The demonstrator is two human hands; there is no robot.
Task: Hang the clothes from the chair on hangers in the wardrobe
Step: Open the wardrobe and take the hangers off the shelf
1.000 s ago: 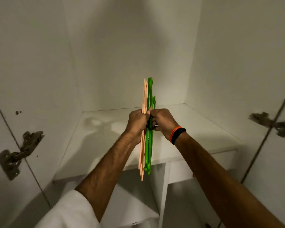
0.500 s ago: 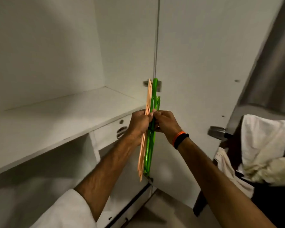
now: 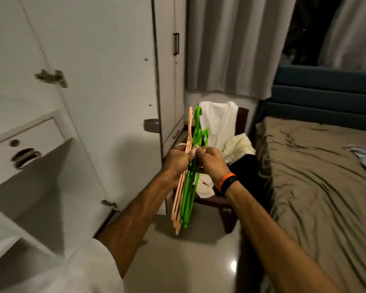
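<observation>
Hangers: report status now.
Left hand grips peach hangers; right hand grips green hangers. Clothes on chair. Path unobstructed.

We see green hangers (image 3: 189, 187), peach hangers (image 3: 179, 199), white shirt (image 3: 218, 123) far, brown bedsheet (image 3: 315, 176) right, grey curtains (image 3: 230, 45).

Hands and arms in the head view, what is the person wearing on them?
Both hands, left and right, are bare, with no gloves or rings visible. The right wrist carries an orange band next to a black band. A white short sleeve covers the left upper arm; both forearms are uncovered.
</observation>
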